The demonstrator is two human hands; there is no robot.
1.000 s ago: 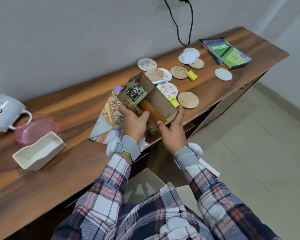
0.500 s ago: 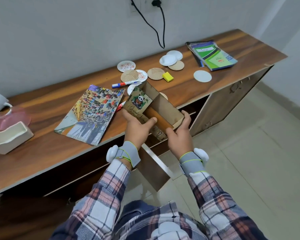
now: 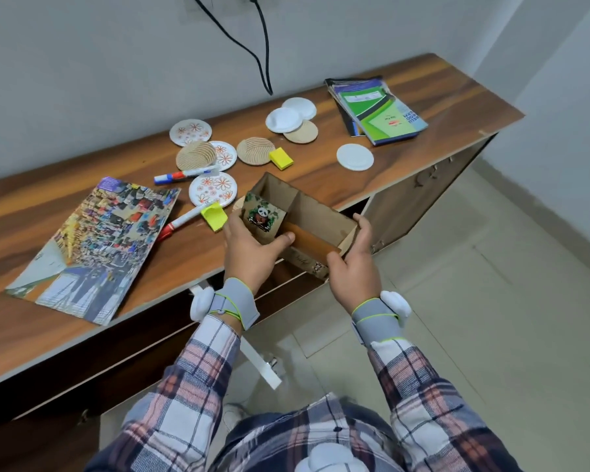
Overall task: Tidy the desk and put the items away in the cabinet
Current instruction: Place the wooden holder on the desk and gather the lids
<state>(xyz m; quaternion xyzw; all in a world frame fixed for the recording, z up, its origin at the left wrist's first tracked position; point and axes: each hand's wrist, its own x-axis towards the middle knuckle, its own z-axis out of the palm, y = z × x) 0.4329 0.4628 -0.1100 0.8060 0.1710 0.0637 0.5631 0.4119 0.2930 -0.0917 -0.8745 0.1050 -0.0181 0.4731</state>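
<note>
Your two hands have brought the cardboard organizer (image 3: 307, 212) off the magazine (image 3: 96, 247) it overlapped a second ago, and it now sits in your grasp over the front edge of the desk (image 3: 31, 206), tilted with its open top toward you. Nearest you, below the organizer, are your plaid sleeves (image 3: 198, 379) and the grey wrist bands (image 3: 234, 303). Your left hand (image 3: 249, 253) grips the organizer's left end, thumb hooked over the near wall beside the panda picture (image 3: 262, 214). Your right hand (image 3: 355, 267) holds the right end, thumb on the near corner and fingers curled up the end wall. Just left of the organizer lie a folded yellow note (image 3: 214, 216) and a red-capped marker (image 3: 181, 221), with the magazine farther left. To the organizer's right, a cabinet door (image 3: 419, 195) stands under the desk top. Behind the organizer's left corner lies a floral coaster (image 3: 213, 189), then a blue-and-red marker (image 3: 184, 174). Farther behind are two woven coasters (image 3: 255, 150), a yellow block (image 3: 281, 158) and a white disc (image 3: 355, 157). Farthest behind it, to the right, a stack of booklets (image 3: 378, 110) lies near the wall, where a black cable (image 3: 263, 46) hangs
</note>
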